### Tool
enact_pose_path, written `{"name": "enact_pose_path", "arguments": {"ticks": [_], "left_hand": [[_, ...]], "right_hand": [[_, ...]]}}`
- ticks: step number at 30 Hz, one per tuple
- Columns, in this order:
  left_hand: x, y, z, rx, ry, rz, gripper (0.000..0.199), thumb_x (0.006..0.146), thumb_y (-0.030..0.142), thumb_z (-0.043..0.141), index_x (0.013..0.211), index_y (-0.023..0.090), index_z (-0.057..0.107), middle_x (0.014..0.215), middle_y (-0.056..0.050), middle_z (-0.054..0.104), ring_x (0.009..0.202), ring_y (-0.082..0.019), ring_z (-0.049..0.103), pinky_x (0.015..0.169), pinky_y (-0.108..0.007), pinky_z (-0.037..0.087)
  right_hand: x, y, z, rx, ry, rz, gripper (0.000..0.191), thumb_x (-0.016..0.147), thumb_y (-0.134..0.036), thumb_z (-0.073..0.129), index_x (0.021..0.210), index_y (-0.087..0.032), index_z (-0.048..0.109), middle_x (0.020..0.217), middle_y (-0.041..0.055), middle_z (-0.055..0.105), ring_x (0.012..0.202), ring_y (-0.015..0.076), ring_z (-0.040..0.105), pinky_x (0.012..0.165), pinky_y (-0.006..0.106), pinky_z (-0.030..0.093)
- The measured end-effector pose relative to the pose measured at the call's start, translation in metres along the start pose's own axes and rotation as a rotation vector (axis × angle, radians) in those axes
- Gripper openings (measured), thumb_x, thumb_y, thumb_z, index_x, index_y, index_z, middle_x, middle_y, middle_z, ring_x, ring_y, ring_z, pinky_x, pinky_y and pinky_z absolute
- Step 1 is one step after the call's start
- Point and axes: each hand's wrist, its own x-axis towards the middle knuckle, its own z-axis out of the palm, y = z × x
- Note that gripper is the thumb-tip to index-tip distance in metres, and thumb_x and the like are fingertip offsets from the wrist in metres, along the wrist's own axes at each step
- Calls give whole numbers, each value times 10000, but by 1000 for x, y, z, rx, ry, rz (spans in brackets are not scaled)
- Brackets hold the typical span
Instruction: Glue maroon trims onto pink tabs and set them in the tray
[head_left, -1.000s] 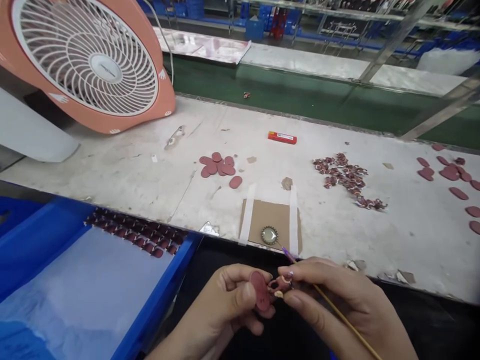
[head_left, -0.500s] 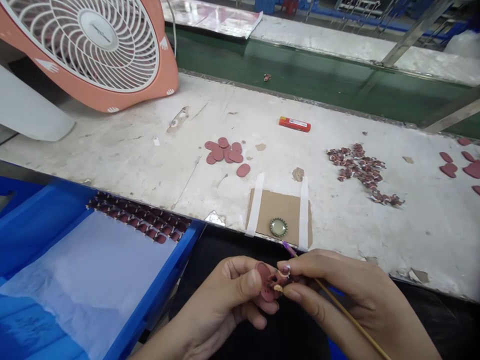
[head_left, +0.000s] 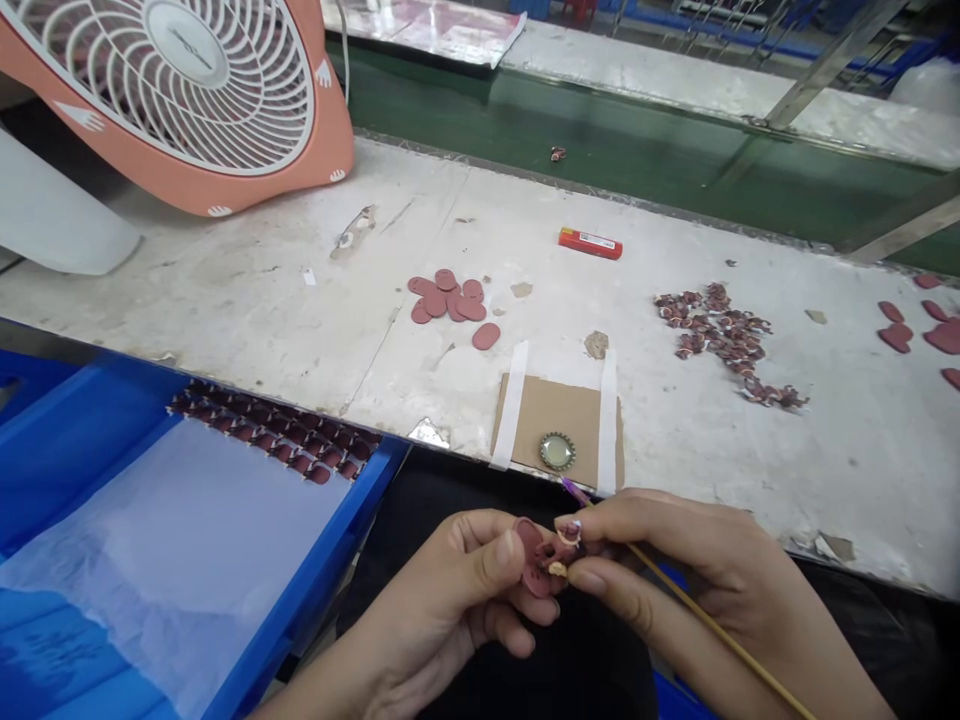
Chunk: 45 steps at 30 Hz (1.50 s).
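My left hand (head_left: 450, 590) pinches a small maroon oval piece (head_left: 534, 557) between thumb and fingers. My right hand (head_left: 675, 550) holds a thin wooden stick (head_left: 705, 620) with a purple tip (head_left: 574, 490), and its fingertips press a small pale curled part (head_left: 568, 535) against the oval. The hands nearly touch, and the fingers partly hide the piece. Just beyond them, a crimped metal bottle cap (head_left: 556, 452) lies on a cardboard square (head_left: 555, 430) taped to the white workbench (head_left: 247, 330).
A blue tray (head_left: 315, 560) lined with white sheet holds rows of maroon pieces (head_left: 274, 440) at left. Loose maroon ovals (head_left: 446, 298), a heap of small assembled pieces (head_left: 712, 328) and a red packet (head_left: 590, 243) lie on the bench. An orange fan (head_left: 172, 100) stands at the far left.
The view has shifted upward and slightly right, so the bench sits higher in the frame. My hands have turned the maroon piece a little, and the stick's purple tip has come closer to the cardboard.
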Motion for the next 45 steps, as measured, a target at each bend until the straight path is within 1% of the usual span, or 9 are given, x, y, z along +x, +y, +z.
{"name": "enact_pose_path", "arguments": {"ticks": [5,11,14,17,20,24,27,34,45], "left_hand": [[1,0,1,8,0,1,331,658,465,896,690,149,799,632,-7,677,534,-65,645,456,-106,544],[2,-3,0,4,6,2,331,672,462,890,718,146,802,645,-8,684,544,-64,649,459,-105,545],[1,-4,0,0,27,0,344,649,466,902,697,143,792,625,-3,672,531,-60,634,446,-100,529],[1,-4,0,3,24,-3,364,646,484,897,686,139,788,581,5,642,505,-50,594,441,-91,503],[1,-5,0,4,34,-6,362,642,483,899,694,141,793,579,5,639,502,-47,575,437,-85,487],[1,-6,0,-12,60,-4,350,631,471,909,700,146,798,599,0,661,514,-50,590,437,-87,494],[0,-7,-1,-21,64,-4,340,637,463,908,709,150,798,569,8,655,503,-49,591,437,-87,499],[0,-8,-5,-32,63,-14,314,649,432,910,712,145,798,615,-4,701,531,-57,636,437,-91,510],[4,-8,-7,-66,80,-35,322,655,440,905,718,144,796,596,1,707,521,-51,642,436,-84,513]], "right_hand": [[-1,-2,-3,16,-20,-1,50,950,-250,685,976,-274,720,814,-40,753,676,99,715,640,138,569],[-1,-4,-2,-14,-22,-52,145,942,-184,683,1025,-300,707,832,-69,752,690,74,718,637,103,553],[-2,-5,0,-9,-19,-63,189,938,-174,684,1065,-310,714,837,-60,756,690,87,724,641,116,564],[-2,-5,1,-22,-3,-54,163,938,-184,682,1047,-298,723,842,-42,759,696,107,732,631,137,576],[-2,-5,1,-28,2,-54,168,944,-186,674,1050,-307,721,846,-48,759,702,102,731,637,136,579],[-3,-5,2,-29,-15,-80,198,965,-174,643,1099,-303,711,849,-43,760,694,102,728,641,141,582],[-3,-5,2,-34,-13,-83,197,965,-160,635,1089,-297,702,850,-46,757,700,98,728,656,140,580],[0,-3,5,-47,-22,-87,192,969,-192,638,1084,-342,670,871,-85,744,729,89,723,668,143,569],[2,-3,7,-37,-56,-111,250,965,-146,636,1147,-315,669,895,-68,739,744,92,714,703,159,558]]}}
